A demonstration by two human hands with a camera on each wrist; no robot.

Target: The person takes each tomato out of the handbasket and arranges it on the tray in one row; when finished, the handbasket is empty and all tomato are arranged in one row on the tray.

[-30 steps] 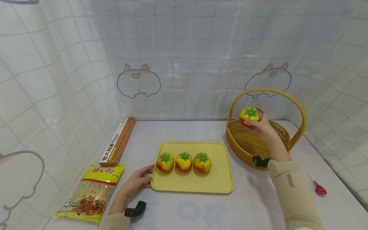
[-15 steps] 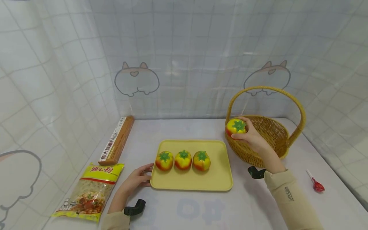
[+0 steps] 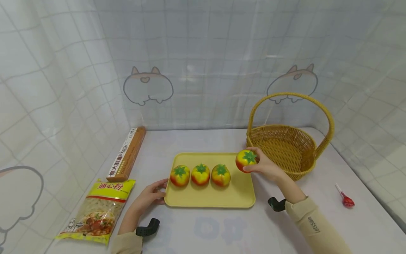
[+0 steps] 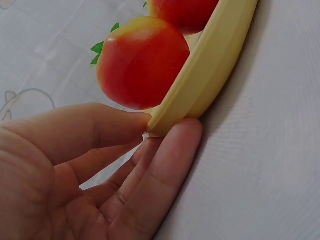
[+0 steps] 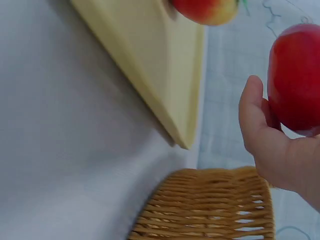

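Note:
My right hand (image 3: 260,163) holds a red-and-yellow toy tomato (image 3: 245,161) with a green leafy top, above the right end of the yellow tray (image 3: 203,199). In the right wrist view the held tomato (image 5: 297,80) shows its red side, apart from the tray. Three similar tomatoes (image 3: 179,175) stand in a row on the tray's left and middle part. At the tray's left edge is my left hand (image 3: 149,197). The left wrist view shows its fingers (image 4: 172,155) pinching the tray rim (image 4: 200,80), close to the nearest tomato (image 4: 142,62).
A wicker basket (image 3: 280,150) with a tall arched handle stands behind right of the tray. At left lie a pasta box (image 3: 127,155) and a yellow-topped pasta bag (image 3: 98,211). A red lollipop (image 3: 347,201) lies far right. Patterned curtains (image 3: 196,70) enclose the table.
My right hand has carried the tomato out from over the basket, leftward and nearer, to above the tray's right end. My left hand has stayed at the tray's left edge.

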